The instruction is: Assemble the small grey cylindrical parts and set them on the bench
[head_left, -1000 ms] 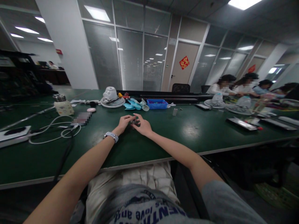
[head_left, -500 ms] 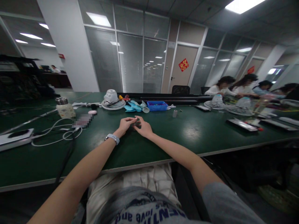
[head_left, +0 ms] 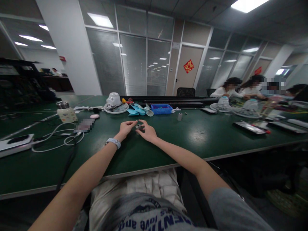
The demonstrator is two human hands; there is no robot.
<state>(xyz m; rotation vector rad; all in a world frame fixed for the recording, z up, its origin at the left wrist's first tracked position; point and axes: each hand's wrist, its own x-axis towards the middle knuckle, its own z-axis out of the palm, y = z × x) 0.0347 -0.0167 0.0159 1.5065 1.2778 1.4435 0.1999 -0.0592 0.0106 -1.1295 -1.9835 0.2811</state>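
Note:
Both my hands rest on the green table (head_left: 168, 141) a little past its front edge. My left hand (head_left: 125, 127) and my right hand (head_left: 148, 131) meet around a small dark round part (head_left: 138, 126), their fingertips pinched on it from either side. The part is too small to name. A watch with a pale strap (head_left: 113, 142) sits on my left wrist.
Behind my hands lie a white fan base on its grille (head_left: 115, 103), light blue fan blades (head_left: 139, 109) and a blue tray (head_left: 161, 109). White cables (head_left: 57, 136), a power strip (head_left: 15, 143) and a bottle (head_left: 64, 112) are at the left. Several people sit at the far right.
My hands stay together on the small part; the fingers have shifted slightly around it. The view has tilted a little.

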